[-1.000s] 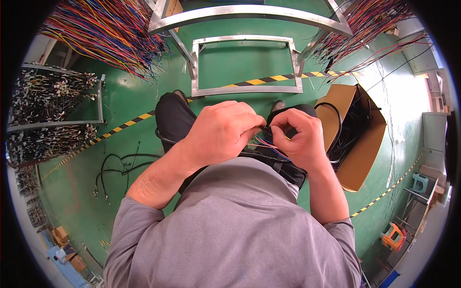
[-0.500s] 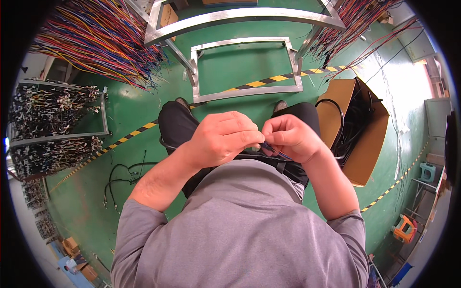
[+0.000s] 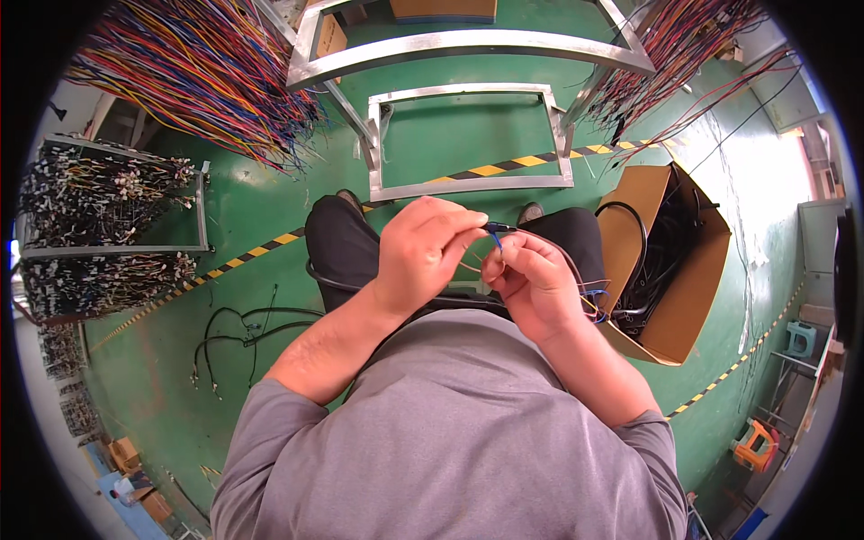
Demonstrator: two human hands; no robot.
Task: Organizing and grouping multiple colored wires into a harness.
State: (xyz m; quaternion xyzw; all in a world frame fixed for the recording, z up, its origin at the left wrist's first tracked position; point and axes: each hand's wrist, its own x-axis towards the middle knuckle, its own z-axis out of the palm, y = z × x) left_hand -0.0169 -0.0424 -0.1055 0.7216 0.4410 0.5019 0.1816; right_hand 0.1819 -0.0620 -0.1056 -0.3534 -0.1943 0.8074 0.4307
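Note:
Between thumb and fingers, my left hand (image 3: pixel 425 247) pinches a small black connector (image 3: pixel 498 228) above my lap. A blue wire (image 3: pixel 498 241) runs down from it to my right hand (image 3: pixel 537 274), whose thumb and forefinger are closed on it. From the connector a thin brownish wire (image 3: pixel 562 250) arcs over my right hand. Blue and yellow wire ends (image 3: pixel 594 297) stick out beside my right wrist. The tips of my right fingers are partly hidden, and the exact joint of wire and connector is too small to make out.
An open cardboard box (image 3: pixel 688 310) of black cables stands at my right. Ahead are metal frames (image 3: pixel 472 192) and hanging bundles of coloured wires (image 3: pixel 193 81). A rack of connector-ended wires (image 3: pixel 108 193) is at the left; a black cable harness (image 3: pixel 247 328) lies on the green floor.
My hands have moved slightly apart. The black connector and blue wire between them now show more plainly, and the brownish wire arcs over my right hand. The view has shifted a little.

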